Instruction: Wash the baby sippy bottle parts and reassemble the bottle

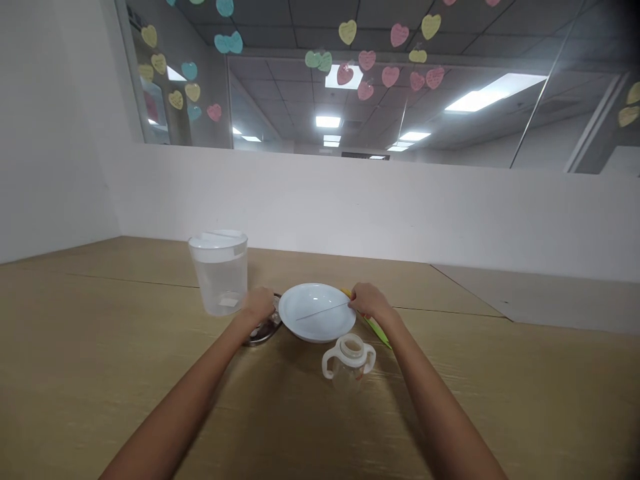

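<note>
In the head view, the step in hand looks to be the handling of a thin stick [320,313] over a white bowl [305,300]. The right hand's [367,300] grip seems pinched on the stick's right end, at the bowl's right rim; the stick slants down and leftward across the hollow. Whether its far tip touches the bowl, I cannot tell. The left hand [259,305] is over a metal plate [259,341] just left of the bowl; whether its grip is clamped on something there is hidden. I judge that the next move calls for a steady pinch on so slim a thing, and care around the bottle [349,363] just in front of the bowl.

Counted on the worktop [100,333]: one stick, one bowl, one plate, one bottle with two handles, and one clear bucket [219,280] behind the left hand. A green strip [379,332] and a yellow bit [346,292] show by the right hand; one thing or two, I cannot say.
</note>
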Tool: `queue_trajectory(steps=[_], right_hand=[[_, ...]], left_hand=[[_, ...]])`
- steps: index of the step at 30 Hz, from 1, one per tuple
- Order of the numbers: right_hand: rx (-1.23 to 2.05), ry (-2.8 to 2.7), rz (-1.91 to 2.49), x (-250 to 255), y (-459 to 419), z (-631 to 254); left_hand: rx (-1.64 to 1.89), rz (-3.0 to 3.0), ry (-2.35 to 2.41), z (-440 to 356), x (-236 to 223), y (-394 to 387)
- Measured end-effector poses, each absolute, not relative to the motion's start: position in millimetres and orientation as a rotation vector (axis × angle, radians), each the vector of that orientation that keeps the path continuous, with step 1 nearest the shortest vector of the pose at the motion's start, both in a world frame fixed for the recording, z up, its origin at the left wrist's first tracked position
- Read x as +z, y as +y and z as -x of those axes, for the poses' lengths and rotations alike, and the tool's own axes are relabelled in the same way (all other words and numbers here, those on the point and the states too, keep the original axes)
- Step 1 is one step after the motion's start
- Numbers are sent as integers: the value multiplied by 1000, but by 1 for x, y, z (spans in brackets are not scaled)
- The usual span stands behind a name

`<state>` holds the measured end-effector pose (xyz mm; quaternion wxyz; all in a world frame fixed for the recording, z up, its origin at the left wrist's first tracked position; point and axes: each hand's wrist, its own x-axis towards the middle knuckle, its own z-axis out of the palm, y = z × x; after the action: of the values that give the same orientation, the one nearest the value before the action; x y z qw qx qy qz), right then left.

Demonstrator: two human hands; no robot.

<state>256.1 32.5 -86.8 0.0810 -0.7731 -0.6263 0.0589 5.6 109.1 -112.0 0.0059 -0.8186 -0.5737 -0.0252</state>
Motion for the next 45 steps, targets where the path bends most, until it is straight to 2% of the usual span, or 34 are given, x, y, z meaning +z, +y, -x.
queue_trajectory(steps=[19, 24, 32, 36, 41, 45], right_hand=[[185, -1751, 2321, -98, 42, -265], [203, -1710, 2329, -105, 45, -265], [132, -1628, 2309, -105, 49, -263], [170, -1590, 2204, -87, 42, -261], [72, -1538, 1932, -38, 3, -260], [-136, -1306, 1381, -3, -44, -256]], left_hand=[[-121, 2656, -1771, 31, -31, 76], [-312, 2732, -1746, 31, -17, 64], [-849, 2708, -1524, 16, -19, 61], [-1027, 2683, -1317, 3, -29, 63], [-1098, 2799, -1132, -6, -37, 62], [-1056, 2755, -1129, -11, -37, 56]])
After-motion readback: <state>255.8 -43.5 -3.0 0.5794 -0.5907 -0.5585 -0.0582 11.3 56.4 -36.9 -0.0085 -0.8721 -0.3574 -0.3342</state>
